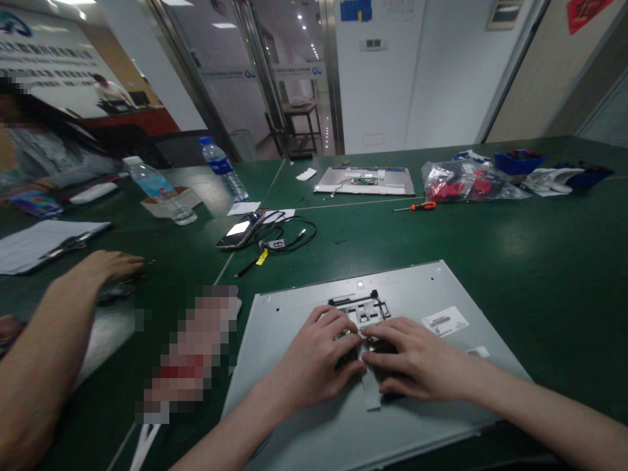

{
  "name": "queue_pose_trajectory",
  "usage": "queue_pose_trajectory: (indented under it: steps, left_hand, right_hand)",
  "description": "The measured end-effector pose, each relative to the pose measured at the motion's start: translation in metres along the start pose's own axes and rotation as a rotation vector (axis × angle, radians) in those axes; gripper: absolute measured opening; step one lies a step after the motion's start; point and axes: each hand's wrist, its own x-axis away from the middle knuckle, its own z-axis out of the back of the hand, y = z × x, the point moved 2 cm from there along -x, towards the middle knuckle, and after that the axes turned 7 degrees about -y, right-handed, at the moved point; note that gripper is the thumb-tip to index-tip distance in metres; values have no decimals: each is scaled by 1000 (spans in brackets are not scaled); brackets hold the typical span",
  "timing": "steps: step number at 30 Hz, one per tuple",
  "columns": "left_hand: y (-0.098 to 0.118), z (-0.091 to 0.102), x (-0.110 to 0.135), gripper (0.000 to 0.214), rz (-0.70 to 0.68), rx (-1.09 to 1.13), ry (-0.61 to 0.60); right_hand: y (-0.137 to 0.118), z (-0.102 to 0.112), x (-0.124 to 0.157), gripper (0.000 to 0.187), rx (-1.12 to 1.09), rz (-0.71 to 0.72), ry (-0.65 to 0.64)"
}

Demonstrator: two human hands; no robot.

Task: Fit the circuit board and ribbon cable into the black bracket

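A flat display panel (304, 432) lies metal back up on the table in front of me. Near its middle, a narrow silvery strip (371, 392) runs down from under my fingertips. My left hand (326, 356) is curled in from the left, its fingers closed at the strip's upper end. From the right, my right hand (417, 358) meets it, index and middle fingertips touching the strip's other side. Just beyond the fingers is a cut-out bracket with black cable (375, 301). What lies directly beneath the fingertips is partly hidden. White labels (445, 321) are stuck on the panel's right.
Left of the panel lies a blurred-out item (196, 347) with a white strap. A co-worker's arm (63, 327) reaches in at left. Beyond are a phone (240, 229), cable (299, 245), bottles (223, 170), another panel (366, 182), an orange screwdriver (422, 206) and a plastic bag (471, 183).
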Motion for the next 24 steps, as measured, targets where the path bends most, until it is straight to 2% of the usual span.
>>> queue_pose_trajectory:
  steps: [13,19,24]
  left_hand:
    - [-2,-3,1,20,22,-11,-48]
    - [-3,-3,0,24,30,-13,-56]
    - [-1,-1,0,24,30,-8,-53]
  right_hand:
    - [1,0,1,36,43,-1,50]
    - [4,1,0,28,45,-106,194]
    - [8,1,0,20,-36,-179,202]
